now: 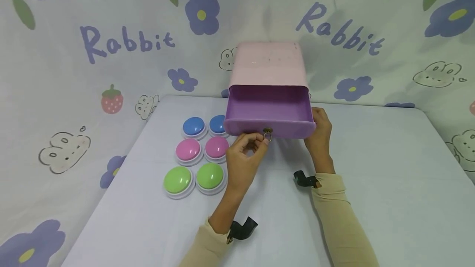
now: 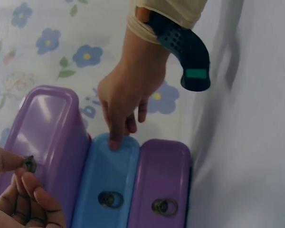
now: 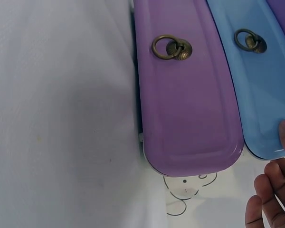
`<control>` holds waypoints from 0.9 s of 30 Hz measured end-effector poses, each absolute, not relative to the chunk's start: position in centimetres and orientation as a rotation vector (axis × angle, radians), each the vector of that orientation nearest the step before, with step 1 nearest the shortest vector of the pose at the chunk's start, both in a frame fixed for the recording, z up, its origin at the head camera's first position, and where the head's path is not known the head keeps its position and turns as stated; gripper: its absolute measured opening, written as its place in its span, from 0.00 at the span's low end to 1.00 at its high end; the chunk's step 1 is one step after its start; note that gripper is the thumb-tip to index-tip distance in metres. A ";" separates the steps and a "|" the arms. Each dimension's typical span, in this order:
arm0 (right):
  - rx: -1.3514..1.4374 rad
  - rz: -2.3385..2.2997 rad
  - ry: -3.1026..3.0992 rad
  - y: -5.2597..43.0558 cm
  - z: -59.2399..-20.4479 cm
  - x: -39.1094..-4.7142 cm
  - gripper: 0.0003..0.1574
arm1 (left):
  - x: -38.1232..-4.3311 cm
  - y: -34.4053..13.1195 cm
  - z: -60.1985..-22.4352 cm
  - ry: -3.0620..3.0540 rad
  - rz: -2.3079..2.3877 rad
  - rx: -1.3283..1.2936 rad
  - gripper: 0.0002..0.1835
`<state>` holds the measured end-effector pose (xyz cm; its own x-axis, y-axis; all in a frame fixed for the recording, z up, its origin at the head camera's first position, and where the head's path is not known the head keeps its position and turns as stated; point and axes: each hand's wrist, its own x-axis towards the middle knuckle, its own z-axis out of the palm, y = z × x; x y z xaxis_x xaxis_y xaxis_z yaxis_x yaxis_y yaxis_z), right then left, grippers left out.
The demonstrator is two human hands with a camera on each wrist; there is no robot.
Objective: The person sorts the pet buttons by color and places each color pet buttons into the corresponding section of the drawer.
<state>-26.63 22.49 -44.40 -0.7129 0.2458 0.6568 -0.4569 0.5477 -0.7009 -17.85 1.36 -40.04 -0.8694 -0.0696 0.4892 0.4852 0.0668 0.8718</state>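
Note:
A small drawer cabinet with a pink top stands at the back of the table. Its top purple drawer is pulled out and shows a bare inside. My left hand pinches the brass ring pull on that drawer between thumb and finger. Below it, the blue drawer and the lower purple drawer are closed, each with a brass ring. My right hand is at the cabinet's right side, its thumb touching the end of the blue drawer front, the other fingers loosely bent beside it.
Left of the cabinet, several round push buttons sit in pairs on white bases: blue, pink and green. A printed cloth hangs behind the white table.

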 end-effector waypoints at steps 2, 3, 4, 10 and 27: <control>0.179 1.216 -2.042 22.1 -44.5 -26.7 0.10 | -17.5 0.9 -40.4 -1.950 -1.845 -0.425 0.06; 0.184 1.220 -2.042 22.0 -44.5 -26.7 0.10 | -17.2 0.6 -40.6 -1.956 -1.827 -0.431 0.07; 0.185 1.220 -2.044 21.9 -44.5 -26.7 0.10 | -17.0 0.2 -40.8 -1.967 -1.801 -0.440 0.08; 0.170 1.195 -2.038 22.0 -44.4 -26.5 0.10 | -15.3 -3.3 -42.1 -2.041 -1.539 -0.465 0.11; 0.142 1.200 -2.009 22.1 -44.6 -26.7 0.10 | -12.2 -17.8 -44.7 -2.593 -1.051 0.071 0.35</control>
